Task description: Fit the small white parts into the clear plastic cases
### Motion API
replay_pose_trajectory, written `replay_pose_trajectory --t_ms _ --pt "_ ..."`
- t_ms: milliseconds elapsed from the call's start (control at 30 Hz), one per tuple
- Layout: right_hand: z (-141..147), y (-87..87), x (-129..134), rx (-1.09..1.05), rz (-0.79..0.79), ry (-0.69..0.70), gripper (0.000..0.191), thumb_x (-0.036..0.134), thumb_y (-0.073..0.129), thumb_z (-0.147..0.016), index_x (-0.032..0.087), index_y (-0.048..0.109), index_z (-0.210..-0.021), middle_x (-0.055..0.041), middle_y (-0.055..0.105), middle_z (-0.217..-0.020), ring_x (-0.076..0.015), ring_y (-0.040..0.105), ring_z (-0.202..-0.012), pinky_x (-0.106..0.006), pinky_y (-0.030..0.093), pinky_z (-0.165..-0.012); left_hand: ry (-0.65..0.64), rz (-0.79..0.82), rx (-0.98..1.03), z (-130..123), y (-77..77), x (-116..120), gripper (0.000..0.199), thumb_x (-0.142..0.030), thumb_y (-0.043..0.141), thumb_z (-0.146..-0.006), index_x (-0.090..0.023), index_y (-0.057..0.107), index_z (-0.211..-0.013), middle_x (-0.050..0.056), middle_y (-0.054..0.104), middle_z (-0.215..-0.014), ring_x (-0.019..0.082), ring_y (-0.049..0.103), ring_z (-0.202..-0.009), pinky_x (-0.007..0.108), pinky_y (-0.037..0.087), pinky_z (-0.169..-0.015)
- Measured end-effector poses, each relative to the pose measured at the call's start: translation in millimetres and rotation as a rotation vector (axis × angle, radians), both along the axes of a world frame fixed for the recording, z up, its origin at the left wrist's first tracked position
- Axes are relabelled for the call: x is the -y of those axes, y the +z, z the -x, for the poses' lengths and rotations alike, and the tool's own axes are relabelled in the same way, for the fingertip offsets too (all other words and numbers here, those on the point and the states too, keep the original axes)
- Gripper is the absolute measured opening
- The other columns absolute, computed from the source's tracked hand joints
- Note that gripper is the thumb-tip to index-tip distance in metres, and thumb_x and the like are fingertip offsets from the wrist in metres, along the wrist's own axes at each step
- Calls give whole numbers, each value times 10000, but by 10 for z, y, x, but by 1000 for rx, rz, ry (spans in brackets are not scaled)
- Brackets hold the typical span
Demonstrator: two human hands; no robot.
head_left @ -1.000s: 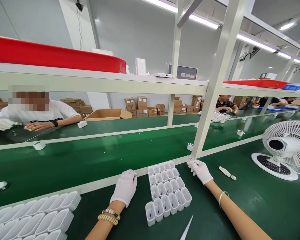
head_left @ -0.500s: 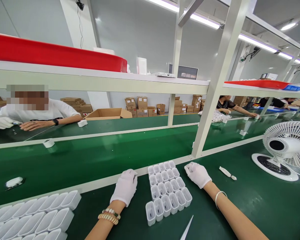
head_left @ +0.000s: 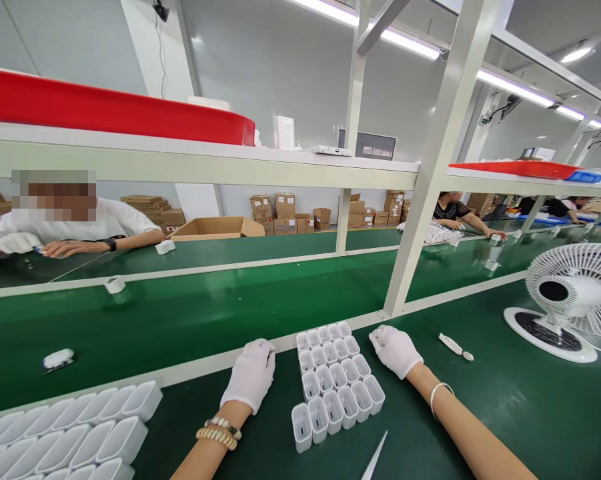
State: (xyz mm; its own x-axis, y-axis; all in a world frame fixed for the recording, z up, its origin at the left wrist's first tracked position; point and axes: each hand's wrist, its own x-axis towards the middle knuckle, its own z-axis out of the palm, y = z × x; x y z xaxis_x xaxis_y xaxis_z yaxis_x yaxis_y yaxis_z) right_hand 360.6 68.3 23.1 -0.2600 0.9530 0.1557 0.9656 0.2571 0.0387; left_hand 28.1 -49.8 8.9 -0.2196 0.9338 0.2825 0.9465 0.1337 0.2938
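My left hand (head_left: 250, 375), in a white glove, rests on the table against the pale rail with its fingers curled closed. To its right stands a block of small white open-topped plastic cases (head_left: 333, 408), set upright in several rows. My right hand (head_left: 395, 350), gloved too, lies just beyond the far right corner of these cases, apart from them. Its fingers are folded in, and nothing shows between them. A white pointed strip (head_left: 375, 459) lies below the cases. Right of my right hand is a small white tool-like piece (head_left: 454, 346) with a rounded end.
More white cases (head_left: 115, 440) fill the lower left. Beyond the rail runs a green conveyor belt (head_left: 260, 287) carrying white parts (head_left: 59, 360). A shelf post (head_left: 423, 167) rises ahead, and a white fan (head_left: 573, 293) stands at right. A co-worker (head_left: 115, 223) sits across the belt.
The white parts on the belt have shifted to the right. The co-worker's gloved hand across the belt has moved slightly right. My hands stay where they were.
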Motion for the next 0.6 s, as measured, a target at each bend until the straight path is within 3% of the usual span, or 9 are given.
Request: replay_pose_trajectory --t_ms 600 --pt "37 -6 -20 -116 4 12 295 364 582 -982 179 622 -1208 -95 617 -1251 -217 631 -1056 -405 552 -910 -16 -5 -12 3 -14 5 282 -162 417 -944 -139 694 -993 138 685 -1104 281 625 -1078 390 512 -937"
